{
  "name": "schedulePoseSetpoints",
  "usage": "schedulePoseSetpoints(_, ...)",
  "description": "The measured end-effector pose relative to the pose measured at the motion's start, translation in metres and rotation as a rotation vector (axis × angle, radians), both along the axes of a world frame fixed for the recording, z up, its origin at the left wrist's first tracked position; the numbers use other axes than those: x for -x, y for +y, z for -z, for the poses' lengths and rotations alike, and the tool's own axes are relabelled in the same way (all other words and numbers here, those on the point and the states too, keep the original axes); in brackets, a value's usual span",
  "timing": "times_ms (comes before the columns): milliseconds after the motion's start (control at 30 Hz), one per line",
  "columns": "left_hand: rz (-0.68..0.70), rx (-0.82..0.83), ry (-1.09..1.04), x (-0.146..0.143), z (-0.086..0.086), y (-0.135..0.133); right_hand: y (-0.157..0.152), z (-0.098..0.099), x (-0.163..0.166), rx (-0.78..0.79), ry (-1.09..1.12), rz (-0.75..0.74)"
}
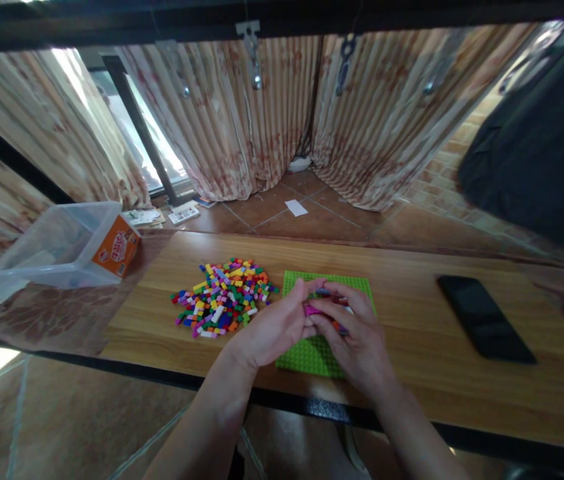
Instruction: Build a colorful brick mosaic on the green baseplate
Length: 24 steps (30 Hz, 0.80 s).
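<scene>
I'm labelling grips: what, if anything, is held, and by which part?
The right hand pinches a magenta piece; the exact part is hidden. Whether the left hand holds anything is unclear.

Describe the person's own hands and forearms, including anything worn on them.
The left hand and right hand show no gloves. The left forearm and right forearm are bare as far as the picture shows, with no sleeve, watch or bracelet visible. Some fingers are partly hidden, so rings cannot be ruled out.

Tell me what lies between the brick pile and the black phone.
The head view shows the green baseplate between the brick pile and the black phone, with the left hand and right hand partly over it.
</scene>
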<state>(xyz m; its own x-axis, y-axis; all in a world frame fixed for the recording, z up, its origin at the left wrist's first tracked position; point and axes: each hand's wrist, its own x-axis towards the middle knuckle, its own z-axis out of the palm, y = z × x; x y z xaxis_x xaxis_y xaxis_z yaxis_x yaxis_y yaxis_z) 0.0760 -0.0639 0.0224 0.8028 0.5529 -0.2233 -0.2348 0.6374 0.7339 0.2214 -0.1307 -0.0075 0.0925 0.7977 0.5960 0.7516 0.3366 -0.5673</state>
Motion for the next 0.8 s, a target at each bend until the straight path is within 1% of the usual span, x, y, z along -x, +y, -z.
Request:
schedulePoseSetpoints(67,0.025,-0.002,-0.026,0.001,0.001,0.000,-0.001,-0.002,-0.007,0.011,0.077,0.044)
schedulePoseSetpoints(133,-0.006,-0.010,-0.001,0.003,0.002,0.003,-0.001,-0.003,-0.018,0.018,0.201,0.154)
schedulePoseSetpoints(167,-0.049,-0.019,0.030,0.004,0.002,0.005,0.000,-0.004,-0.026,0.017,0.283,0.223)
schedulePoseSetpoints(233,-0.179,-0.044,0.119,0.006,0.002,0.009,0.000,-0.006,-0.042,0.029,0.468,0.344)
schedulePoseSetpoints(333,-0.374,-0.098,0.280,0.005,0.004,0.013,-0.002,-0.008,-0.061,0.098,0.677,0.422)
schedulePoseSetpoints(400,-0.426,-0.155,0.367,0.002,0.006,0.014,-0.003,-0.007,-0.067,0.169,0.738,0.420)
schedulePoseSetpoints(433,-0.421,-0.191,0.395,0.000,0.007,0.013,-0.004,-0.007,-0.069,0.204,0.762,0.407)
schedulePoseSetpoints(533,-0.342,-0.303,0.420,-0.009,0.014,0.009,-0.006,-0.005,-0.069,0.293,0.838,0.340)
schedulePoseSetpoints(600,-0.306,-0.384,0.425,-0.015,0.020,0.007,-0.007,-0.005,-0.066,0.327,0.875,0.297)
schedulePoseSetpoints(700,-0.289,-0.507,0.469,-0.020,0.028,0.005,-0.007,-0.007,-0.063,0.351,0.909,0.241)
schedulePoseSetpoints(800,-0.275,-0.600,0.521,-0.021,0.030,0.006,-0.007,-0.009,-0.062,0.369,0.944,0.206)
